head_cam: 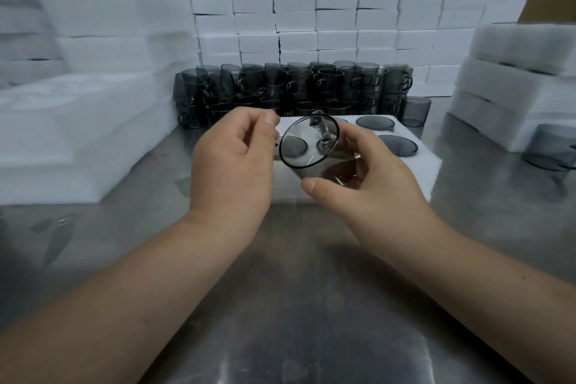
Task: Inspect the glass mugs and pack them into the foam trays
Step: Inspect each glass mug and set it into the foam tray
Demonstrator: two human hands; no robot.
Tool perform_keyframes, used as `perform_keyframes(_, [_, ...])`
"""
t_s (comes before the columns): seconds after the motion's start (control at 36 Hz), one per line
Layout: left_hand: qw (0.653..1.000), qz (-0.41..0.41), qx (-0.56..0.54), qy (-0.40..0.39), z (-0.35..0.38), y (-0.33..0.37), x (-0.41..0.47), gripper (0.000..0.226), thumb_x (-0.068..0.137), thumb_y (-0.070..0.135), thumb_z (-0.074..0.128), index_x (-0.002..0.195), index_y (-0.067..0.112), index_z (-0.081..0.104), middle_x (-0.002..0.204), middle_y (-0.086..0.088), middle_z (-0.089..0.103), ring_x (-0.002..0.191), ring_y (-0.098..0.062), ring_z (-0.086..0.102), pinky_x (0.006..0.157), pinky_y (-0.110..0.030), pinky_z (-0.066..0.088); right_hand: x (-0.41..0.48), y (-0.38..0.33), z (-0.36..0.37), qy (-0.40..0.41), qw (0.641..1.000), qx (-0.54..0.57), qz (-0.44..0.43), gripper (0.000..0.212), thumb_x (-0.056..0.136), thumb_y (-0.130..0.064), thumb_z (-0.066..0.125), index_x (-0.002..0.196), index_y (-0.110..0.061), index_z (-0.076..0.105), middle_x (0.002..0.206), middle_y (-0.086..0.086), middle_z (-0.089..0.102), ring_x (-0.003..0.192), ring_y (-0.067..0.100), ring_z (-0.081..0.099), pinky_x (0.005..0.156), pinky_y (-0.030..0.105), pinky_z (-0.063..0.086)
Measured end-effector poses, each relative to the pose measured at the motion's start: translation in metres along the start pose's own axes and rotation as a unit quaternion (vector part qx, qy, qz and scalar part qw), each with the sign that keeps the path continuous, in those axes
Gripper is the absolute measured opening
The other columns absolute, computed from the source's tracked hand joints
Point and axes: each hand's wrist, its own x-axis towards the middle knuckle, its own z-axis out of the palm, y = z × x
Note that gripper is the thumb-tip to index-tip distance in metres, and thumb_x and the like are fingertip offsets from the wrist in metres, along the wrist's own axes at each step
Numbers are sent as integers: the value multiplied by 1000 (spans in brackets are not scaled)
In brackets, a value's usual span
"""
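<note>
Steel table (296, 305) bears foam tray (417, 171). Stacked smoked glass mugs (293, 87) directly behind tray. Over tray's near-left part: right hand (367, 187) curled around held mug (307, 142), tipped sideways, rim toward camera. Left hand (230, 165) fingers curled just beside rim; contact unclear.

left hand (230, 165): bare, short nails | right hand (367, 184): bare | forearms (124, 305): bare to frame edge

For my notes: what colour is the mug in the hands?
The mug is transparent smoky grey, clearest in the head view.
</note>
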Motion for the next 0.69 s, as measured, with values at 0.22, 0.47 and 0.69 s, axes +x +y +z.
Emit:
perform_keyframes(0.22, [999,0,-43,-22,0,3,-2,32,86,49,35,72,29,57,68,12,60,67,-9,56,71,-30,49,1,1,1,10,999,46,16,60,59,-43,69,116,-35,51,106,-19,61,96,3,62,91,34,49])
perform_keyframes(0.47, [990,25,7,-140,0,5,-11,40,62,65,45,97,46,42,92,22,55,81,1,56,74,-20,47,1,1,-2,39,999,9,23,46,50,-53,69,86,-41,44,91,-19,57,73,-7,57,62,7,42])
perform_keyframes(0.69, [990,6,26,-138,3,7,-13,51,50,67,56,93,45,39,94,21,56,84,1,58,77,-28,51,2,3,-2,34,999,-37,10,43,50,-50,59,86,-40,37,101,-18,48,86,-2,53,67,3,39])
